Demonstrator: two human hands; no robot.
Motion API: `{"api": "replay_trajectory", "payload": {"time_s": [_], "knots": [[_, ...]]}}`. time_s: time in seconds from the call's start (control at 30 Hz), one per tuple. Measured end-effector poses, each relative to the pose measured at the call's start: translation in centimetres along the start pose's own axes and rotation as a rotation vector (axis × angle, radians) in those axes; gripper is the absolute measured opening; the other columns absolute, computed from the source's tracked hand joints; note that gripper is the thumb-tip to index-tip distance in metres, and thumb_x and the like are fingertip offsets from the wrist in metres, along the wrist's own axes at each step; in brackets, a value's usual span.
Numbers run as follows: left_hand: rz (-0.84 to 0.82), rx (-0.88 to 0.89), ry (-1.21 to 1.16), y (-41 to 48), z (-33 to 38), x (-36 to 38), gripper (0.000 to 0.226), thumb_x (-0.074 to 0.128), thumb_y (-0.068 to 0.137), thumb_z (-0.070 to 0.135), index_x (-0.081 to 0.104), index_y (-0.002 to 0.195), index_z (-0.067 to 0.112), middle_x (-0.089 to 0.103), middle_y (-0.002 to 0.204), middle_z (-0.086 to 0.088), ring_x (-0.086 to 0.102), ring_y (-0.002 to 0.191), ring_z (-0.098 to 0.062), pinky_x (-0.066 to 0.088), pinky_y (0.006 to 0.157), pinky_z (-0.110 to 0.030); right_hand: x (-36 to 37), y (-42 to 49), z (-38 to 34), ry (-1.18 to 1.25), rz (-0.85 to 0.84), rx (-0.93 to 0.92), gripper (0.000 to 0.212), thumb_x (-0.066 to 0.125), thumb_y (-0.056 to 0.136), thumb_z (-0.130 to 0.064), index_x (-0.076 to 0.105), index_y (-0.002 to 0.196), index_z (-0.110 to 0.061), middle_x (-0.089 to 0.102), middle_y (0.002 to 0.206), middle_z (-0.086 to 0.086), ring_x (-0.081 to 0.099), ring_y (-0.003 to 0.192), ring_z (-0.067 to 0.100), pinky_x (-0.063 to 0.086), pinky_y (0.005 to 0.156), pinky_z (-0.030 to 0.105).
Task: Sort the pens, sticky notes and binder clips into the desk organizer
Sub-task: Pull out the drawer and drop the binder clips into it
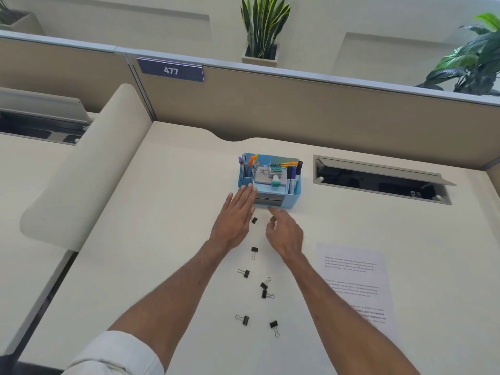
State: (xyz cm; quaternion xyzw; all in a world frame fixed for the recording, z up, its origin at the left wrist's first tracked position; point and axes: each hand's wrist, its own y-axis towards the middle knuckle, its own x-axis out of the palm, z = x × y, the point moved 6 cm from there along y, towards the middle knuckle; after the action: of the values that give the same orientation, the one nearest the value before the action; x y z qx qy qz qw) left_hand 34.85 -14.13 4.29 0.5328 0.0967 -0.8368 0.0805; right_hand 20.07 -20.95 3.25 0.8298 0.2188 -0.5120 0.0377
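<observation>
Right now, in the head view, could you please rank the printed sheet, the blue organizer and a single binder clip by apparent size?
1. printed sheet
2. blue organizer
3. binder clip, by far the smallest
The sheet lies nearer the camera, so its lead over the organizer is unsure.

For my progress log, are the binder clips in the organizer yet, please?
Out: seven binder clips lie loose on the desk before the organizer.

One binder clip (254, 220) half hidden under the left hand (234, 219), text on the printed sheet (351, 269) too blurred for me to read
</observation>
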Motion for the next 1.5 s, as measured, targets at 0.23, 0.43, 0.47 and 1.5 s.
{"api": "replay_trajectory", "payload": {"time_s": [0.23, 0.43, 0.47, 1.5], "knots": [[-0.032, 0.036, 0.069, -0.1, -0.3, -0.2, 0.059, 0.020, 0.120, 0.026, -0.006, 0.174, 0.024, -0.013, 0.182, 0.007, -0.012, 0.170, -0.012, 0.001, 0.140, -0.044, 0.3, 0.8, -1.2, -0.235, -0.054, -0.099, 0.071, 0.057, 0.105, -0.018, 0.027, 0.168, -0.035, 0.055, 0.138, 0.005, 0.061, 0.120, 0.024, 0.058, 0.092, 0.041], [-0.048, 0.072, 0.154, 0.1, -0.7, -1.1, 0.091, 0.041, 0.102, -0.004, -0.007, 0.174, 0.025, -0.011, 0.182, 0.007, -0.009, 0.170, -0.011, -0.003, 0.140, -0.045, 0.2, 1.4, -1.2, -0.280, -0.042, -0.098, 0.072, 0.060, 0.105, -0.017, 0.029, 0.167, -0.034, 0.052, 0.145, 0.007, 0.056, 0.132, 0.025, 0.054, 0.104, 0.046], [-0.054, 0.076, 0.177, 0.1, -0.8, -1.2, 0.097, 0.043, 0.098, -0.007, -0.007, 0.174, 0.025, -0.011, 0.182, 0.007, -0.009, 0.170, -0.011, -0.005, 0.140, -0.045, 0.2, 1.5, -1.3, -0.286, -0.045, -0.099, 0.072, 0.061, 0.104, -0.017, 0.030, 0.167, -0.033, 0.051, 0.146, 0.007, 0.055, 0.134, 0.025, 0.053, 0.106, 0.046], [-0.136, 0.054, 0.160, -0.5, -0.1, -0.9, 0.106, 0.047, 0.096, -0.013, -0.019, 0.171, 0.022, -0.027, 0.179, 0.002, -0.021, 0.168, -0.019, -0.002, 0.139, -0.051, 0.1, -2.8, -1.0, -0.283, -0.040, -0.163, 0.052, 0.057, 0.105, -0.014, 0.053, 0.153, -0.033, 0.056, 0.134, 0.004, 0.063, 0.114, 0.024, 0.052, 0.094, 0.041]]}}
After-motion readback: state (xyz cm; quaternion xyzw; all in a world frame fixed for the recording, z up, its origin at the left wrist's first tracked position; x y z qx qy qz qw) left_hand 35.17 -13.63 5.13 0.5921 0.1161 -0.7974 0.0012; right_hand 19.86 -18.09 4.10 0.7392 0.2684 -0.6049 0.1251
